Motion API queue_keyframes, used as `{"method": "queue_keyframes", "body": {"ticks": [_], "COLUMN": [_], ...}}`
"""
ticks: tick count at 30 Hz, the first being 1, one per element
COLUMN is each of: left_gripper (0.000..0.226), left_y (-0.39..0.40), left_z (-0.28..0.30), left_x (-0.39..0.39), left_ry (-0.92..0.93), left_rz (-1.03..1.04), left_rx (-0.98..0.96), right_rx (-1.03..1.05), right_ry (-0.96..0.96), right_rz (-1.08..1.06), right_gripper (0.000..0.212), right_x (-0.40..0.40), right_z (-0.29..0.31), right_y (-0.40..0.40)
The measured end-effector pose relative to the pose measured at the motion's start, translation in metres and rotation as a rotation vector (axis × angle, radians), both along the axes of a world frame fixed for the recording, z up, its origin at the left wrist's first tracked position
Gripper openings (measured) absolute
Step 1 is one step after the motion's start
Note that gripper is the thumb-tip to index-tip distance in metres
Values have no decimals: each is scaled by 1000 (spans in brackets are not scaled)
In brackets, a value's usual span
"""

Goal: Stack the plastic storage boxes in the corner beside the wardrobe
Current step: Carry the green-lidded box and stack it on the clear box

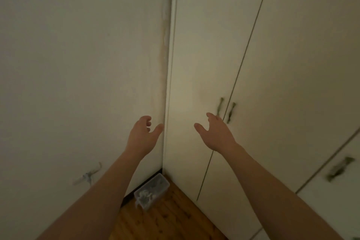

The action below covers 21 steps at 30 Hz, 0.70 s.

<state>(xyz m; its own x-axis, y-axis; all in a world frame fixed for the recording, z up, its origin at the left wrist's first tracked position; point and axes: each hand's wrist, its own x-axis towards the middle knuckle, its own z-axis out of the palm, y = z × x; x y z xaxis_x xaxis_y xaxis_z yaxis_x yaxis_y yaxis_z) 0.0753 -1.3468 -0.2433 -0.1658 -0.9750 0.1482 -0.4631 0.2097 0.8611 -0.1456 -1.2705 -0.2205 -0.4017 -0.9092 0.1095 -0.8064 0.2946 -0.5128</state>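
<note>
View: I see a dim room corner via head cam, looking fwd and down; frame slightly blurred.
Storage box [152, 191]: clear/translucent plastic, rectangular, low walls, no lid on it that I can make out. Pale tangled contents inside; too blurred to ID.
Box pos.: on the wood floor [171, 218], right in the corner, long side along the wall's dark skirting, far end near the wardrobe base. I see one box only; nothing sits on top of it.
Left hand [143, 134]: raised in front of the wall/wardrobe seam, palm turned inward, fingers loosely curled, thumb out. Grip released, holds nothing.
Right hand [216, 133]: raised in front of the wardrobe door, palm facing left, fingers relaxed and spread. Grip released, holds nothing.
Hands vs box: both well above it, no contact.
Wardrobe [253, 64]: cream flat doors, R side of frame; pair of dark metal handles [226, 109] just beside my right hand's fingertips, another handle lower R, motion-blurred.
Wall [78, 64]: off-white, L side; brownish stain runs down beside the seam. Small pale fitting low on wall, L of box, unclear.
</note>
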Motion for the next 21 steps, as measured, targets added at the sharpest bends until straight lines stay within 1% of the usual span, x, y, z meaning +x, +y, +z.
{"method": "queue_keyframes", "body": {"ticks": [7,13,17,21], "left_gripper": [56,54,51,52], "left_y": [77,155,232,310], "left_z": [22,44,58,66], "left_x": [-46,-108,-149,-173], "left_ry": [31,93,135,148], "left_rz": [-208,-399,-550,-657], "left_rx": [-25,-53,-53,-52], "right_rx": [-43,-70,-101,-144], "right_ry": [54,39,65,49], "right_rz": [-166,-339,-485,-594], "right_gripper": [75,77,77,78], "right_x": [-30,-62,-81,-86], "right_z": [16,27,35,43], "right_y": [111,220,317,409]}}
